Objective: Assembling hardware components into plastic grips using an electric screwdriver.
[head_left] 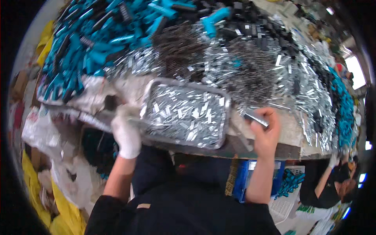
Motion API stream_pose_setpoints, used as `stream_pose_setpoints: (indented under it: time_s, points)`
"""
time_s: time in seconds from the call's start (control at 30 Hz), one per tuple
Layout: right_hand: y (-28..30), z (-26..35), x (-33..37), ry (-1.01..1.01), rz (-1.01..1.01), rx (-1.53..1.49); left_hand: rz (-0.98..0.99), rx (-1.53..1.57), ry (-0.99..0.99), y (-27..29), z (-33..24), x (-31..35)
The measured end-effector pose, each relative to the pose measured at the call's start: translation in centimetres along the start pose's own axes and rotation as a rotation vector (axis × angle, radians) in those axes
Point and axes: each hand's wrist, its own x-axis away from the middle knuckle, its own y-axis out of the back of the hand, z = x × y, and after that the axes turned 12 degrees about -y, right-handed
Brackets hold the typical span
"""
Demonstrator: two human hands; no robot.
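A metal tray [225, 125] full of small shiny silver metal strips [184, 113] lies on the worktable in front of me. My left hand [127, 135], in a white glove, is beside the tray's left end; its fingers are smeared by motion. Close to those fingertips is a small dark piece [111, 102], and whether they grip it is unclear. Bare and to the right of the tray, my right hand [267, 131] is closed on a short flat piece with a shiny silver face and a dark end [256, 117]. Its thumb and fingers pinch the piece just above the table.
Heaped teal and black handle-like pieces [90, 55] cover the back left. Thin brown-grey strips [178, 49] and more silver pieces are piled behind the tray. Under the table edge stand a blue crate [242, 180] and a white basket [282, 207]. Another person [333, 184] works at right.
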Motion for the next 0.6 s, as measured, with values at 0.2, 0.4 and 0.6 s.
stream_pose_setpoints:
  time_s: [0.2, 0.4, 0.6]
  points:
    - [-10.9, -2.8, 6.2, -0.257, 0.242, -0.395, 0.382, 0.308, 0.028, -1.6, -6.1, 1.8]
    - [-12.3, -2.6, 7.9, -0.36, 0.125, -0.434, 0.493, 0.327, 0.075, -0.6, -7.7, 1.4]
    - [-13.7, -1.9, 8.8, -0.449, 0.333, -0.387, 1.058, -0.036, -0.257, -1.0, -7.8, 1.8]
